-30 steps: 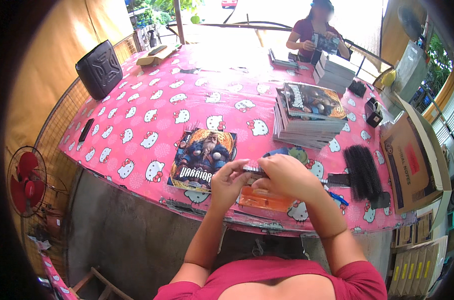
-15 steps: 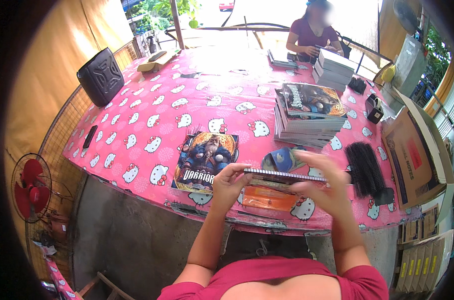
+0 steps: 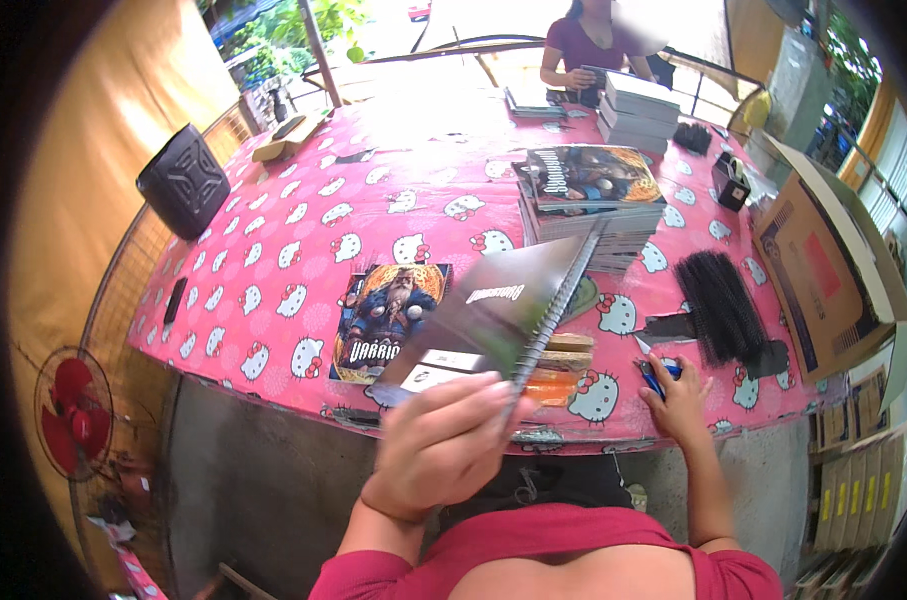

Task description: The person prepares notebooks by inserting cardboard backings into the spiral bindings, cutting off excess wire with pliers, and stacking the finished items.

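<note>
Above a pink-covered counter point(image 3: 235, 305), my left grip point(image 3: 448, 435) is clasping a dark spiral-bound notebook point(image 3: 478, 315) by its near end, tilting it partly across the view of an illustrated book point(image 3: 388, 315). My right grip point(image 3: 681, 398) is reaching a blue-handled tool point(image 3: 663, 374) near black coils point(image 3: 718, 305), fingers partly spread; whether they are gripping it, I cannot tell.

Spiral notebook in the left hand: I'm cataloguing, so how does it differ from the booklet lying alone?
The spiral notebook is tilted in the left hand; the lone booklet lies flat on the tablecloth. The notebook shows a dark cover with a white panel; the booklet, a bearded figure. Both carry pale lettering.
</note>
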The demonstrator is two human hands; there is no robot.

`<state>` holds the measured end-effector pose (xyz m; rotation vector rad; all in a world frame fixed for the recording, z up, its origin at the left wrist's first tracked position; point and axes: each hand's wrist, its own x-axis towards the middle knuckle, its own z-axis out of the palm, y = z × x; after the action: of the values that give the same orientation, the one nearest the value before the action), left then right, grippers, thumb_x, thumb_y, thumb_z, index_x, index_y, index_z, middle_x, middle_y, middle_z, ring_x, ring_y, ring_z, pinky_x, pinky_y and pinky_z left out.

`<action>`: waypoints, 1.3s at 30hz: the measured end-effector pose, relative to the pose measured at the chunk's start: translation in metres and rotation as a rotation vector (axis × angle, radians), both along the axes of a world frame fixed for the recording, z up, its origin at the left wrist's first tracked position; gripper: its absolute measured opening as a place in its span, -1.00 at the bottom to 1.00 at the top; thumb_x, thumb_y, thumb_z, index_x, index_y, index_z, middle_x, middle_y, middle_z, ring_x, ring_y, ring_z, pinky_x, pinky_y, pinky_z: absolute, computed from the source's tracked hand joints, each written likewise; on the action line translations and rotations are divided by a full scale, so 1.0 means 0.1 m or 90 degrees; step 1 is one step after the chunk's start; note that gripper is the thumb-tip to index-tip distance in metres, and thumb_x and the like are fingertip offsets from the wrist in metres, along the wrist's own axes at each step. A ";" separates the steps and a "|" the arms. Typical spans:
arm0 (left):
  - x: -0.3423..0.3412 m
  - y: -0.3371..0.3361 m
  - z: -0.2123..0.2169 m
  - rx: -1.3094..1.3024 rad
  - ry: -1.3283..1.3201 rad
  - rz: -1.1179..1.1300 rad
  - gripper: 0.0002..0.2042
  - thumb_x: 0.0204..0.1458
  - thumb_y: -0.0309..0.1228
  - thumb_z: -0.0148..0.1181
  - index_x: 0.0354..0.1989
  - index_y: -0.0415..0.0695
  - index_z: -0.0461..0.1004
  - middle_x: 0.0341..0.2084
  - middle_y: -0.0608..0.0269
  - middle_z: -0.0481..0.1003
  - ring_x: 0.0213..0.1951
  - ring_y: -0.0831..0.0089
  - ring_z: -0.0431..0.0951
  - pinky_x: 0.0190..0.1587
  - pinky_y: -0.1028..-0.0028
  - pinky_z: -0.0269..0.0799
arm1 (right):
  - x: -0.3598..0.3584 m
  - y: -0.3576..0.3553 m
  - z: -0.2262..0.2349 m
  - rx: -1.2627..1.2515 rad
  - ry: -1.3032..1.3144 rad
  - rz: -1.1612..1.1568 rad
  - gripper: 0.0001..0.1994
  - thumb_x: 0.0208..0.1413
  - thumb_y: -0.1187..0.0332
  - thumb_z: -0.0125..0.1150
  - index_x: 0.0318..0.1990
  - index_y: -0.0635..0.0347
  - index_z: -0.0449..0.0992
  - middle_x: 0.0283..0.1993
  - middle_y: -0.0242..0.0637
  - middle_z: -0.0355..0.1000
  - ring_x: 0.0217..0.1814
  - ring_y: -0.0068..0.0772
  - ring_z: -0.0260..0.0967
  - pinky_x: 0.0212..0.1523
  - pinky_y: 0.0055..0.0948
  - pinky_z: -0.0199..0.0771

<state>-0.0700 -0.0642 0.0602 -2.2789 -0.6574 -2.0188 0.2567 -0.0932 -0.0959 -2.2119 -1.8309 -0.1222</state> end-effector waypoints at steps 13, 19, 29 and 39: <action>0.48 0.11 -0.84 -0.221 0.006 -0.029 -0.80 -0.26 -0.72 0.36 -0.42 -0.25 0.53 -0.36 0.01 0.60 -0.33 0.28 0.61 -0.28 0.43 0.52 | -1.04 -0.26 0.97 0.130 0.464 0.341 -0.61 0.01 0.32 0.30 0.02 0.17 0.45 -0.09 -0.07 0.36 -0.05 -0.08 0.35 -0.08 -0.26 0.42; 0.45 0.14 -0.81 -0.221 0.017 -0.050 -0.81 -0.24 -0.74 0.31 -0.42 -0.25 0.52 -0.36 0.01 0.60 -0.30 0.26 0.62 -0.24 0.40 0.53 | -1.00 -0.19 0.73 -0.294 1.177 0.210 -0.65 0.20 0.25 0.14 0.01 0.36 0.43 -0.19 -0.19 0.48 -0.24 -0.38 0.47 -0.17 -0.45 0.49; -0.09 0.68 -0.46 -0.195 -0.157 0.144 -0.80 -0.18 -0.67 0.38 -0.39 -0.19 0.50 -0.39 0.14 0.59 -0.35 0.47 0.55 -0.26 0.48 0.48 | -0.34 0.13 0.32 0.066 0.403 0.056 -0.58 -0.05 0.25 0.34 -0.05 0.25 0.49 -0.06 -0.10 0.47 -0.08 -0.23 0.46 -0.08 -0.27 0.44; -1.38 1.20 0.42 0.130 0.009 0.385 -0.82 0.09 -0.45 0.11 -0.23 -0.28 0.54 -0.61 0.15 0.47 -0.60 0.53 0.37 -0.50 0.54 0.25 | 0.32 1.18 0.78 0.301 0.362 0.097 -0.64 -0.09 0.21 0.35 -0.21 0.30 0.55 -0.14 -0.05 0.49 -0.04 -0.08 0.44 -0.01 -0.27 0.40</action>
<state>-0.2081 0.0560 0.1026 -1.7026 -0.9451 -1.6826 0.2890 0.0247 -0.0182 -1.5704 -1.4579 0.0896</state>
